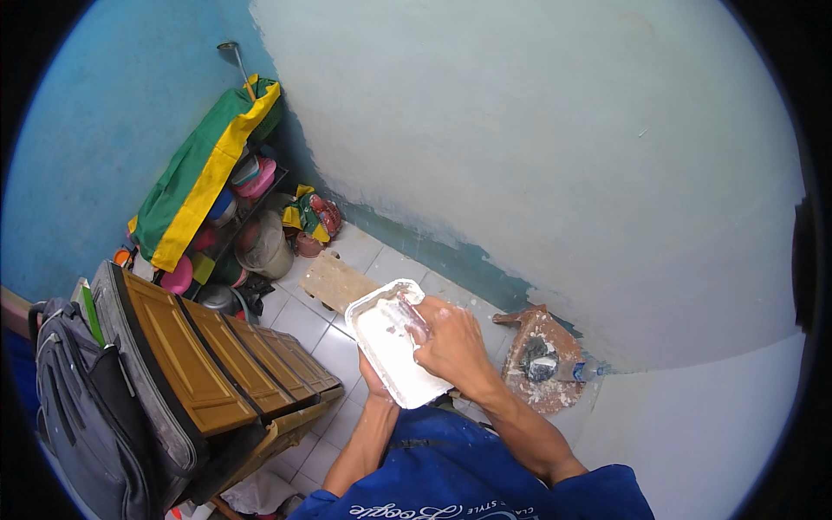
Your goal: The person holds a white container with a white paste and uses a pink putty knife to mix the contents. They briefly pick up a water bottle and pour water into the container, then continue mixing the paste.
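A shallow rectangular white tray [416,394] with white paste or paint inside is in front of my body. My left hand [374,378] supports it from below at its left side, the fingers mostly hidden beneath. Over the tray's right side, my right hand [458,345] is closed around a small paste-smeared tool [411,319], its lower part against the white material. Whether this is a brush or a scraper cannot be made out. White smears mark the right hand's knuckles.
A pale-coated wall [537,156] rises ahead, with bare teal along its foot. A wooden board [338,281] and a paste-spattered brown piece [555,394] with a plastic bottle [588,371] lie on the tiles. Left are a drawer cabinet [195,351], backpack [82,399] and covered rack [204,173].
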Demonstrator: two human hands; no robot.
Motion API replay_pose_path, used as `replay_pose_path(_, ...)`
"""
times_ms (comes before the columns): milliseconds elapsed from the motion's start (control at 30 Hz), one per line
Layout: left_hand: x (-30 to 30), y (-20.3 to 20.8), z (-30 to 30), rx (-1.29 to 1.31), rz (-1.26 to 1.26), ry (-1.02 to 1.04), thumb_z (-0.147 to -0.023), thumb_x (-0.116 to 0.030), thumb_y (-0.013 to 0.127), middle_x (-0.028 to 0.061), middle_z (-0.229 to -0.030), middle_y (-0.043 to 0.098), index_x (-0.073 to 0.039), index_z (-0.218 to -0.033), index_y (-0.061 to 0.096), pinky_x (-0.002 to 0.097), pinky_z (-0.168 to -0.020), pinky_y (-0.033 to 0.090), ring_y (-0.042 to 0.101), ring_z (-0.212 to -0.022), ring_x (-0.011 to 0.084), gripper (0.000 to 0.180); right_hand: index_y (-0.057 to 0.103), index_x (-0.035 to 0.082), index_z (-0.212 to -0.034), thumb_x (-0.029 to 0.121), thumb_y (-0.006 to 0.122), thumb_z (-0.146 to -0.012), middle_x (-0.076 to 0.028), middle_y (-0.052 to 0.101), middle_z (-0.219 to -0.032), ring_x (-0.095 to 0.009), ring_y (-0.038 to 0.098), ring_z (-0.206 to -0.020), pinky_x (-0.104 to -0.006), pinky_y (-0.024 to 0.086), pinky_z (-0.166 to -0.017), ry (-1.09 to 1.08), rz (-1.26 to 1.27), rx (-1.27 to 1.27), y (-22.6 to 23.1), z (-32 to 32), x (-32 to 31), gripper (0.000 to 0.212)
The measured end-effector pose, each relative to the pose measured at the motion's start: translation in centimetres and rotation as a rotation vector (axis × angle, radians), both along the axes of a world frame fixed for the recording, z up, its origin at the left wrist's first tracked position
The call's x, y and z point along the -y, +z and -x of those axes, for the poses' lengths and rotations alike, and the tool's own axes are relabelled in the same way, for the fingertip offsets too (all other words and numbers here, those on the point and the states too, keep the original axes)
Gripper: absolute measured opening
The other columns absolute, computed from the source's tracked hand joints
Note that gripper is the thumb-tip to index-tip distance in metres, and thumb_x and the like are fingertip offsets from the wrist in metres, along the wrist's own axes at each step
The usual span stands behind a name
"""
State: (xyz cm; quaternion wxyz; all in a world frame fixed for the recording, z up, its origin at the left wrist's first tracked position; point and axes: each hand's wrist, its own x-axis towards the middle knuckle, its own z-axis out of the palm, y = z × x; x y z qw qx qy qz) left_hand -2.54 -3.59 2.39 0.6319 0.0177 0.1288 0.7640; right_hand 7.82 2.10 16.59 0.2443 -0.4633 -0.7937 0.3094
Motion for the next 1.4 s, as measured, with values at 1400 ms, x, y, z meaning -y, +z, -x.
replay_pose_path(1400, -0.5, -0.7, 0.7, -0.009, -0.026, 0.026, -0.103, -0.047, 0.034, 0.0153, -0.144, 0.052, -0.004, -0.148, 0.041, 0.0442, -0.108, 0.045, 0.055, -0.127, 0.0319, 0.063, 0.059, -0.007, -0.086, 0.006, 0.067, -0.077, -0.028, 0.059, -0.081, -0.050, 0.058, -0.078, -0.0504, 0.043, -0.066, -0.057, 0.025, -0.074, -0.9, 0.3, 0.3, 0.018)
